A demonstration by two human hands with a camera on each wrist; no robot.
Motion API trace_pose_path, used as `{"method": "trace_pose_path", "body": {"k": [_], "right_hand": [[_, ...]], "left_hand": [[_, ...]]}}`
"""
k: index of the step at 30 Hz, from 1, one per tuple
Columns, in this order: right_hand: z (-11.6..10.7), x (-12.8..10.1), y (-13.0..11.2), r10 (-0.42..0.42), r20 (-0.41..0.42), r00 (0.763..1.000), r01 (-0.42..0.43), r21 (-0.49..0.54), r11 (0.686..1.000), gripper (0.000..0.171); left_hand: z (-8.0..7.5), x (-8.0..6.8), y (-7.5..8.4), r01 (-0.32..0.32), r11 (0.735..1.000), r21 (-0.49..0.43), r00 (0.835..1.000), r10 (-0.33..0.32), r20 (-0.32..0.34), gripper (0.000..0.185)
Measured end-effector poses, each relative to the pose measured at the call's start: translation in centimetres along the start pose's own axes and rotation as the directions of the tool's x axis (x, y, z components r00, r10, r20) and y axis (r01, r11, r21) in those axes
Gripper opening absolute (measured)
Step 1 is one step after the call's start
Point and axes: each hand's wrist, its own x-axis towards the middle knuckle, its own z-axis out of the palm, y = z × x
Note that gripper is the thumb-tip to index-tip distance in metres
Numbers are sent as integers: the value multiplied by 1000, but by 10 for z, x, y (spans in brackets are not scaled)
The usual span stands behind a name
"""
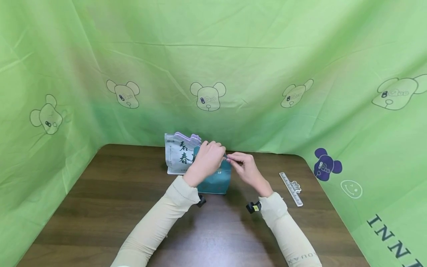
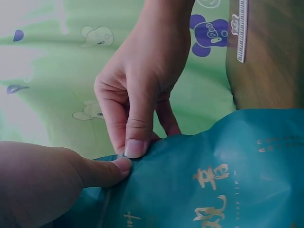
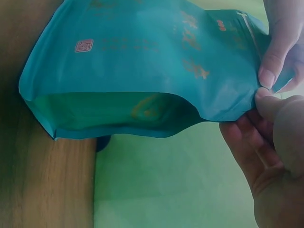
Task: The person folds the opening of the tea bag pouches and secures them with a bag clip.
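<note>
A teal stand-up pouch (image 1: 213,184) with gold lettering stands on the table in front of me. My left hand (image 1: 209,157) pinches its top edge, and my right hand (image 1: 246,168) pinches the same edge just to the right. In the left wrist view, the two thumbs nearly meet at the top of the pouch (image 2: 175,190), beside a strip running across it. The right wrist view shows the side gusset of the pouch (image 3: 142,66) bulging outward. Behind it to the left stands a pale pouch (image 1: 174,157) with dark characters, a lilac sealing clip (image 1: 188,139) across its top.
A white and grey sealing clip (image 1: 291,189) lies at the right of the brown wooden table (image 1: 100,207). Green cloth (image 1: 207,63) with bear drawings hangs round the back and sides of the table.
</note>
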Motion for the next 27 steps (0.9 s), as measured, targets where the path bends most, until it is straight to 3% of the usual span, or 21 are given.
{"method": "trace_pose_path", "body": {"k": [6, 17, 24, 27], "right_hand": [[-1, 1, -2, 20, 14, 1000, -20, -5, 1000, 15], [-7, 7, -10, 155, 73, 985, -160, 63, 985, 9], [-6, 6, 25, 233, 198, 952, -242, 23, 970, 5], [-6, 7, 25, 248, 222, 943, -256, 4, 967, 5]], "left_hand": [[-3, 0, 0, -5, 1000, -21, 1000, 5, -6, 14], [-5, 1, -1, -17, 995, -99, 1000, 19, 23, 13], [-9, 1, -3, 2, 989, -149, 996, 11, 84, 17], [-9, 1, -3, 2, 988, -152, 996, 12, 93, 17]]}}
